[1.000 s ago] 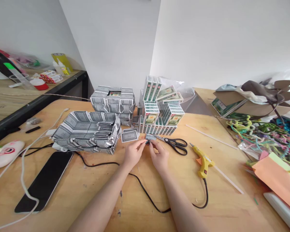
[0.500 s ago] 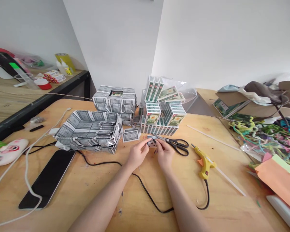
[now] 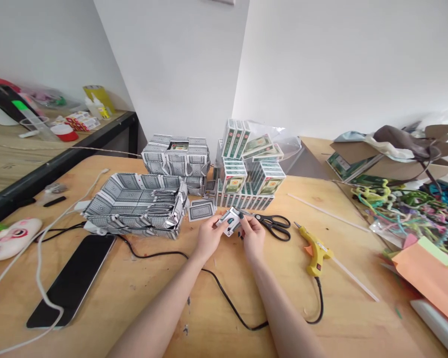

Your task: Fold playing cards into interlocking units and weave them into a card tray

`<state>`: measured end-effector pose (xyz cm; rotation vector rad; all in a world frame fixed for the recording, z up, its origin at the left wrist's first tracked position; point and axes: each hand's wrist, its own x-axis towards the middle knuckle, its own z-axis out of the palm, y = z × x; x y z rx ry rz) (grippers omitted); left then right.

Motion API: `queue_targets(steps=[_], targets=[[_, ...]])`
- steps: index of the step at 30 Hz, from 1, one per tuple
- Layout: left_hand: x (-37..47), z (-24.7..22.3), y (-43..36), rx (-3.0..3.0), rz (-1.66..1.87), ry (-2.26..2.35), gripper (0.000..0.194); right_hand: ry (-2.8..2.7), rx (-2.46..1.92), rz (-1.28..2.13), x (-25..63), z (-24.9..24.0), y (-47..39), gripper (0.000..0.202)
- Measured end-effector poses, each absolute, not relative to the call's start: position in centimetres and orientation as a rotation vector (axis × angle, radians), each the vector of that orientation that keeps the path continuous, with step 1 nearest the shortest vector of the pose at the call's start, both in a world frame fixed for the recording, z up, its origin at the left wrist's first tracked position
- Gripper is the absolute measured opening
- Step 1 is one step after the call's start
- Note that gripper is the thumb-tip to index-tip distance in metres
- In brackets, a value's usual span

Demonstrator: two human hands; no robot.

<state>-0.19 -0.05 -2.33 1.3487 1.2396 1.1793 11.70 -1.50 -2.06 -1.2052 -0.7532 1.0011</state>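
Observation:
Between my hands is a small folded playing card (image 3: 229, 222), its white printed face toward me. My left hand (image 3: 210, 237) pinches its left side, and my right hand (image 3: 252, 235) grips its right edge. Black-handled scissors (image 3: 274, 223) lie just behind my right hand, their blades partly hidden by it. Loose patterned cards (image 3: 202, 210) rest flat beyond my left hand. Left of them stands an open tray made of folded cards (image 3: 134, 199), with a stack of folded pieces inside its right end. A yellow glue gun (image 3: 315, 251) lies to the right, its cord running toward me.
Stacked card boxes (image 3: 246, 174) stand behind my hands, beside a taller folded-card structure (image 3: 177, 156). A phone (image 3: 72, 281) and white cable lie left. A black cord crosses under my forearms. Pipe cleaners (image 3: 406, 209) and coloured paper (image 3: 429, 278) are at the right.
The card between my hands has turned, so more of its printed face shows. Both hands have shifted slightly, and the whole view has moved a little.

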Motion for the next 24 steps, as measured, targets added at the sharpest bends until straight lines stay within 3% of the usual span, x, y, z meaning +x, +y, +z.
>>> queue_targets(steps=[7, 17, 24], targets=[[-0.37, -2.61, 0.92, 0.888, 1.306, 1.165, 0.028, -0.894, -1.206, 1.133, 11.71, -1.77, -1.60, 0.024], [-0.16, -2.41, 0.37, 1.030, 1.101, 1.032, 0.022, -0.924, -1.150, 1.231, 12.05, -1.63, -1.44, 0.030], [-0.32, -2.08, 0.36, 0.963, 1.176, 0.954, 0.035, -0.884, -1.146, 1.137, 11.60, -1.69, -1.68, 0.023]])
